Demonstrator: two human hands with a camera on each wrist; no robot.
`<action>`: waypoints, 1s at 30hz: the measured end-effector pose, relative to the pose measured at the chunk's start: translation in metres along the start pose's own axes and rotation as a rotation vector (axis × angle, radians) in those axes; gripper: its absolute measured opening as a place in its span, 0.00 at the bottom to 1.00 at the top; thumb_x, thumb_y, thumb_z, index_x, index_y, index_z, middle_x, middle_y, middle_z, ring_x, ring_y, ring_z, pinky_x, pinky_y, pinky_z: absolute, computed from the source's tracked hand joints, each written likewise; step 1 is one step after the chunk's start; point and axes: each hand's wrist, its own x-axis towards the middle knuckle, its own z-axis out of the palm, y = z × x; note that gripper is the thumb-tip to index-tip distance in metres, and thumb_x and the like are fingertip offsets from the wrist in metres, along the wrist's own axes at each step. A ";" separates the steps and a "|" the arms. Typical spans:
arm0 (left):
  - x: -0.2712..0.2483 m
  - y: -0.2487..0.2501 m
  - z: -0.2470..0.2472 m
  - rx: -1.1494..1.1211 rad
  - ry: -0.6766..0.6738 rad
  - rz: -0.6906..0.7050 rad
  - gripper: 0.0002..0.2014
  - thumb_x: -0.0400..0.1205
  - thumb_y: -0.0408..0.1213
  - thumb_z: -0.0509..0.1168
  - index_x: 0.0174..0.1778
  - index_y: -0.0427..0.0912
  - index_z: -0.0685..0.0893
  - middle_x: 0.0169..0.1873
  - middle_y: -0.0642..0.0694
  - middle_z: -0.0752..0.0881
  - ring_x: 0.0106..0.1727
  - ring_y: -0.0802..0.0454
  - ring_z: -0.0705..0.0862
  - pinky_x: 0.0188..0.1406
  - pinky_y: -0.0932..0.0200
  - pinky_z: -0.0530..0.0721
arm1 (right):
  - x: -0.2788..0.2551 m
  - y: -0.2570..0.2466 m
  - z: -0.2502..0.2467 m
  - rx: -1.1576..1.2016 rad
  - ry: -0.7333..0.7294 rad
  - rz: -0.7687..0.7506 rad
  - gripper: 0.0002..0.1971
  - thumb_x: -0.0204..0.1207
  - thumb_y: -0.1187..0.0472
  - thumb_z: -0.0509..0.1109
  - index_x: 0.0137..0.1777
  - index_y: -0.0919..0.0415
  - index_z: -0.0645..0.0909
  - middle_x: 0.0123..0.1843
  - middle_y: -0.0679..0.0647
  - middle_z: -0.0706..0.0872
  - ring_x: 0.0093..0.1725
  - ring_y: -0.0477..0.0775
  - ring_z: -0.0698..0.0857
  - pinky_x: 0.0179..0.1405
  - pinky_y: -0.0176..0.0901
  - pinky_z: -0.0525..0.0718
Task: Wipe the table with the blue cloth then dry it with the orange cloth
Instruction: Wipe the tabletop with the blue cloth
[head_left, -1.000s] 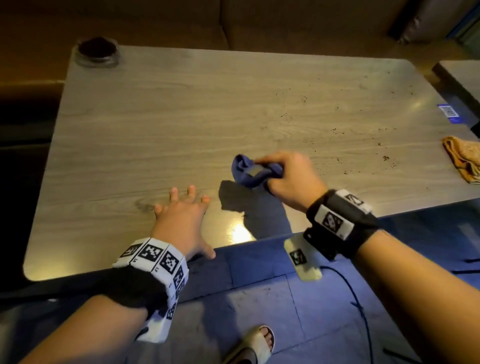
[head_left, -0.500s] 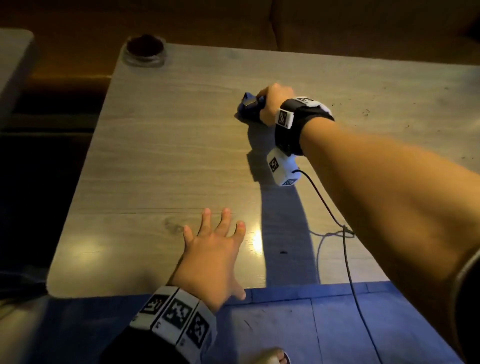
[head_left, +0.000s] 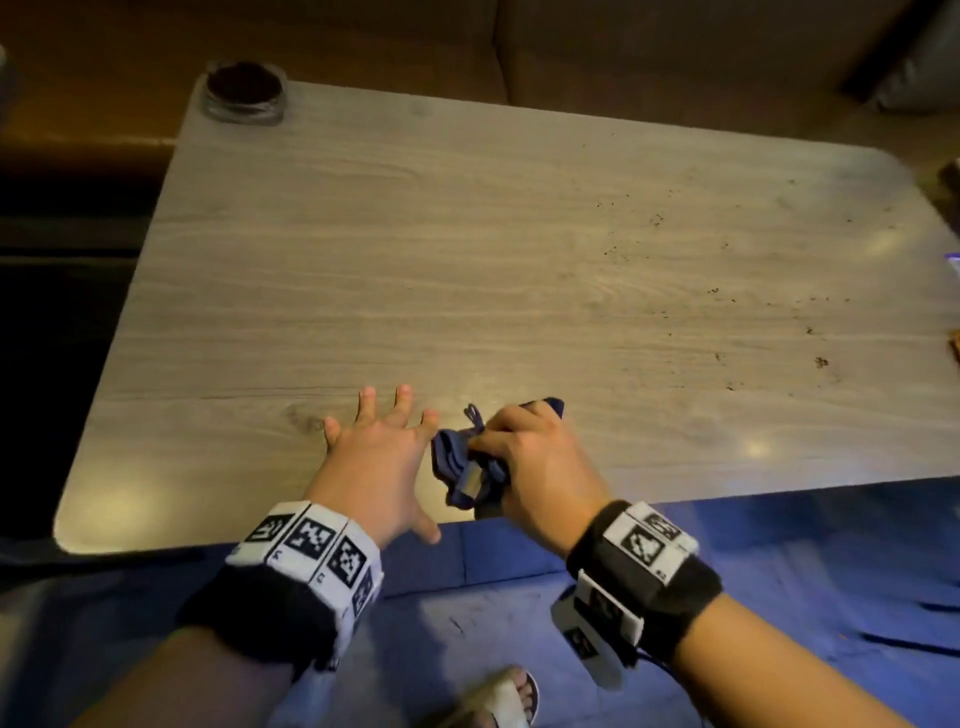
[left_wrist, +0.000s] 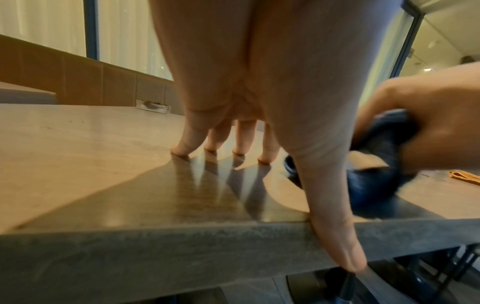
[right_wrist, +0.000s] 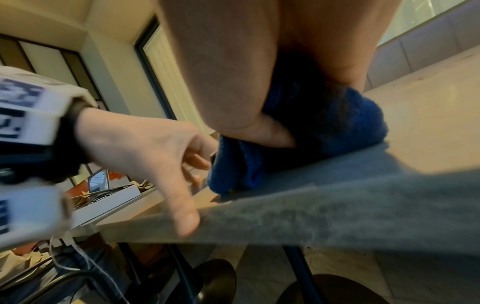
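Bench (head_left: 467, 249): grey wood-grain top, rounded corners. On it: glass ashtray (head_left: 244, 92) at far left corner; scattered dark crumbs (head_left: 717, 291) toward right; bunched blue cloth (head_left: 462, 462) at near edge; orange cloth (left_wrist: 465, 177) at right.

Dim warm light, tabletop glare, blurred edges

pale grey wood-grain table (head_left: 467, 270) flecked with dark brown crumbs (head_left: 821, 361); dark blue cloth (head_left: 457, 467); orange cloth (left_wrist: 465, 178); black wristbands (head_left: 670, 597) bearing white tags with black square-code patterns; blue-tinted tiled floor (head_left: 805, 561).
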 end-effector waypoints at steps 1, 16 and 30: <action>-0.002 0.000 0.001 0.001 0.019 0.004 0.64 0.64 0.63 0.81 0.89 0.53 0.47 0.88 0.45 0.39 0.87 0.32 0.42 0.80 0.24 0.57 | -0.015 -0.002 0.004 0.012 -0.006 0.017 0.21 0.59 0.63 0.77 0.55 0.51 0.88 0.51 0.51 0.84 0.50 0.61 0.77 0.42 0.57 0.83; -0.004 -0.003 0.004 0.011 0.101 0.006 0.65 0.60 0.67 0.81 0.88 0.56 0.51 0.89 0.48 0.44 0.88 0.35 0.47 0.80 0.27 0.63 | -0.041 0.022 -0.001 0.026 0.205 0.114 0.18 0.62 0.69 0.64 0.51 0.58 0.88 0.51 0.56 0.86 0.49 0.65 0.80 0.47 0.51 0.78; 0.001 0.013 -0.058 0.011 0.011 -0.047 0.42 0.59 0.81 0.67 0.61 0.57 0.85 0.51 0.57 0.88 0.52 0.53 0.85 0.54 0.55 0.85 | -0.041 0.073 -0.091 0.362 -0.093 0.140 0.23 0.64 0.72 0.62 0.54 0.53 0.88 0.54 0.50 0.89 0.56 0.52 0.84 0.56 0.45 0.83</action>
